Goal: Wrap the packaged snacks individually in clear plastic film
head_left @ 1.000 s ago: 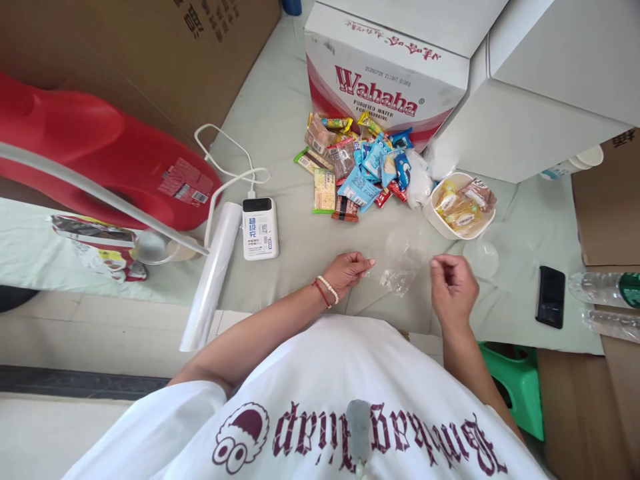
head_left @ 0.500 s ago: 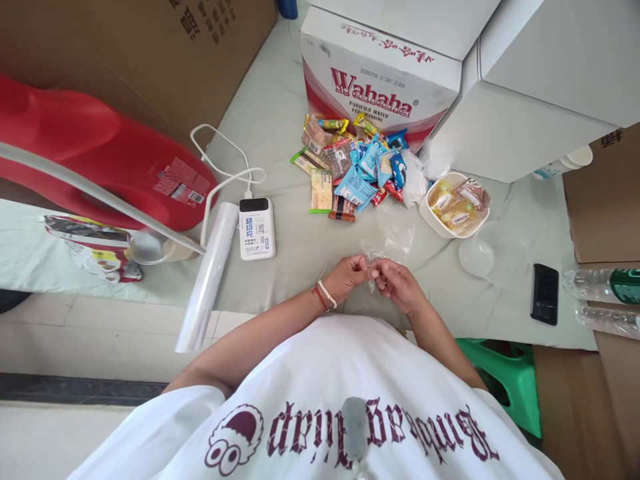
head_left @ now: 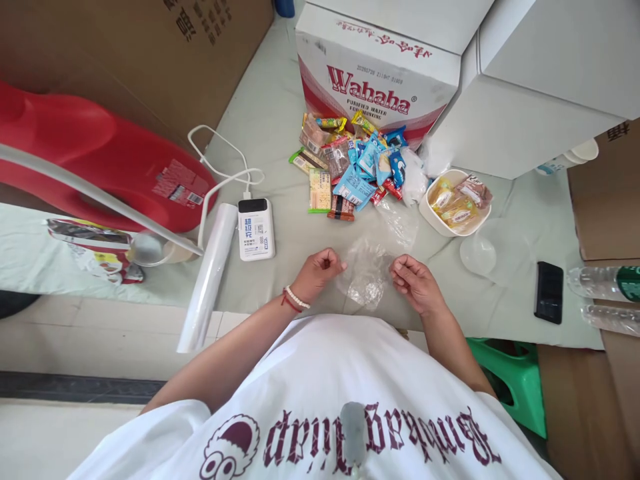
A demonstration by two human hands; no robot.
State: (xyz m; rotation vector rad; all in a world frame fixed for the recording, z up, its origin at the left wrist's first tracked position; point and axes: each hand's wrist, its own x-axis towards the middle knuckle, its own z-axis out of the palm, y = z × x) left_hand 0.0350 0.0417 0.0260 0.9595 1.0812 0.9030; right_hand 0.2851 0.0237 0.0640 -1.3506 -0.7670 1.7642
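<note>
A clear plastic bag (head_left: 368,272) is stretched between my two hands above the pale green cloth (head_left: 280,127). My left hand (head_left: 320,270), with a bead bracelet at the wrist, pinches the bag's left edge. My right hand (head_left: 414,283) pinches its right edge. Both hands are closed on the bag, and its mouth is pulled apart. Beyond the bag lies a pile of wrapped snacks (head_left: 353,167). A white bowl (head_left: 434,220) holding a few wrapped cakes sits to the right of the pile.
A Wahaha water carton (head_left: 373,70) stands behind the snacks. A white power bank (head_left: 256,228) with its cable, a roll of clear film (head_left: 207,277) and a red plastic body (head_left: 95,160) lie left. A clear lid (head_left: 493,253), black phone (head_left: 549,291) and water bottles (head_left: 603,283) lie right.
My hands came together half a second ago and have now drawn apart, spreading the clear bag open between them.
</note>
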